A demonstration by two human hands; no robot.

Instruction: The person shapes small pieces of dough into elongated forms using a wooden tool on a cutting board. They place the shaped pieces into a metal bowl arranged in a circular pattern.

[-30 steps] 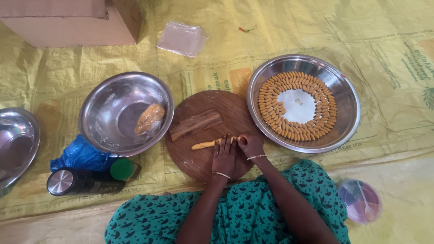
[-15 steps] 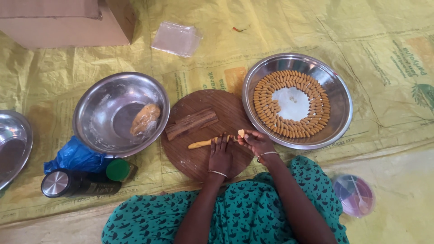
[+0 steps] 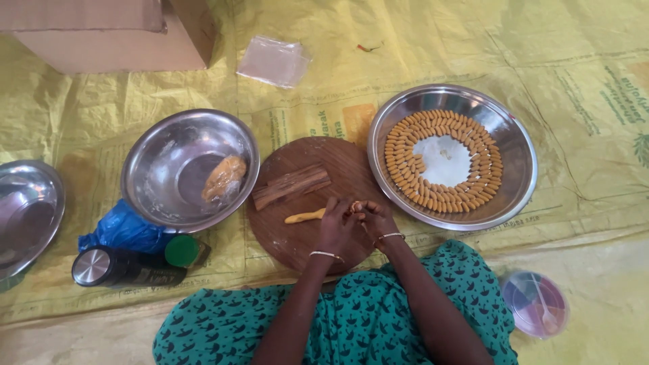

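Pinching a small dough bit point(image 3: 355, 206) between both hands, left hand point(image 3: 336, 225) and right hand point(image 3: 376, 220) now meet low in the middle, over the board point(image 3: 297, 243). A second ago I saw them rolling the dough rope point(image 3: 305, 216) flat; it lies just left now, so a piece came off.

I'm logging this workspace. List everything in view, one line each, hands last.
Board: one, brown, round, centre.
Dough rope: one, orange, on board.
Wooden block: one, brown, on board.
Tray: one, steel, right of board.
Dough pieces: many, orange, ringed in tray.
Bowl: one, steel, left of board.
Dough lump: one, orange, in bowl.
Second bowl: one, steel, far left.
Bag: one, blue, below bowl.
Flask: one, dark, lying.
Box: one, cardboard, top left.
Left hand: pinching a small piece.
Right hand: same piece.
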